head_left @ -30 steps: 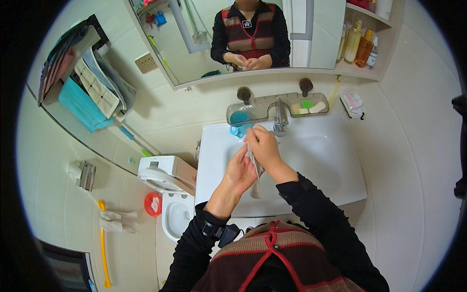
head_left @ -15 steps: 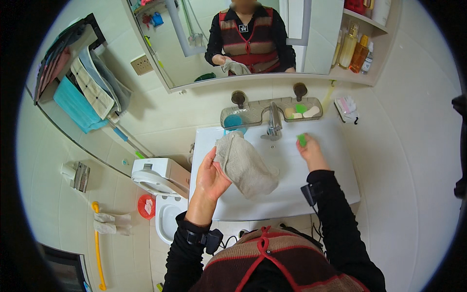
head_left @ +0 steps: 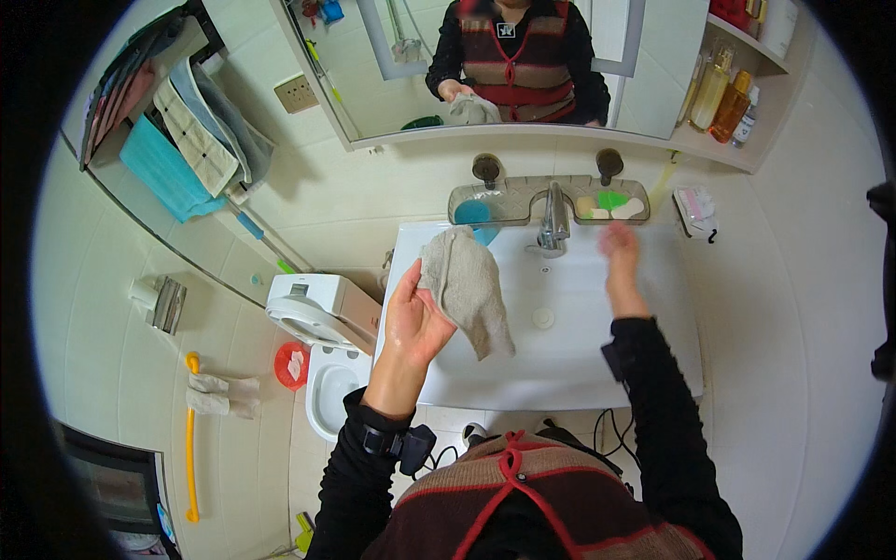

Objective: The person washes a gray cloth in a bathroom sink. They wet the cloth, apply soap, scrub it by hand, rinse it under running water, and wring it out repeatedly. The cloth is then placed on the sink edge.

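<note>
Head view: the sink's (head_left: 583, 369) left edge runs beneath the left hand (head_left: 420, 322), near the toilet (head_left: 313, 313); open room spans from the cloth (head_left: 464, 285) across to the right forearm, with the tap (head_left: 556, 219) at the back and a strip of rim beyond the right sleeve (head_left: 658, 392). The left fingers grip the cloth by its left side, palm up, over the sink's left half. It is grey-beige, limp and creased, draped across the fingers with its lower end hanging toward the front. The right hand (head_left: 621, 257) is blurred just below the caddy's right end; whether its fingers are open or closed I cannot tell. A red bin (head_left: 291, 366) holds white paper. A blue cup (head_left: 473, 213) shows at the left end of the translucent caddy (head_left: 519, 201), whose right compartment holds a green piece (head_left: 611, 200) among pale ones. The wall dish (head_left: 693, 213) carries something pink and white.
</note>
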`<action>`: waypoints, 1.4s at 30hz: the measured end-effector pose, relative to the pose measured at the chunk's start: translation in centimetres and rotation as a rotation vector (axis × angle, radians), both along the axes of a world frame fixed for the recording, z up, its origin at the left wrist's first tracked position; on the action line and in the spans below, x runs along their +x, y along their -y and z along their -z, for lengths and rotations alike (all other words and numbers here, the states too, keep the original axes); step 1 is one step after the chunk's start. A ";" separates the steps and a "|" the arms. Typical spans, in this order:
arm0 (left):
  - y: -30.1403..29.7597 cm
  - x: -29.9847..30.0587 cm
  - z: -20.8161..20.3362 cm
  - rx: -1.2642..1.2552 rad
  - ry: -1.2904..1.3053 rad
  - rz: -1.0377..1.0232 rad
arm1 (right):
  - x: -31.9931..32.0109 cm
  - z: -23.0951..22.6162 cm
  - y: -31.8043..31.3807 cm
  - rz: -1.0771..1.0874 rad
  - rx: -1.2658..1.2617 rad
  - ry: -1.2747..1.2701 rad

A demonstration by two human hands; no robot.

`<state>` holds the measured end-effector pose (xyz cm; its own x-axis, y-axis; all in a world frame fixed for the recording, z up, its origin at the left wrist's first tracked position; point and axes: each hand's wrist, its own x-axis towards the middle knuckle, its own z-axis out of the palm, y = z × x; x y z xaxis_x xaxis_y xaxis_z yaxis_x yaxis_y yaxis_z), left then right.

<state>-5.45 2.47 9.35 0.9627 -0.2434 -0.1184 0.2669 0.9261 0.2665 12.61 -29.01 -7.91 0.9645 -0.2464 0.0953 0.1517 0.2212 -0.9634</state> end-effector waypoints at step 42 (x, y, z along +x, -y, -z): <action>6.6 3.8 18.9 0.198 -0.317 0.119 | -16.0 0.4 -18.5 0.039 -0.247 -0.187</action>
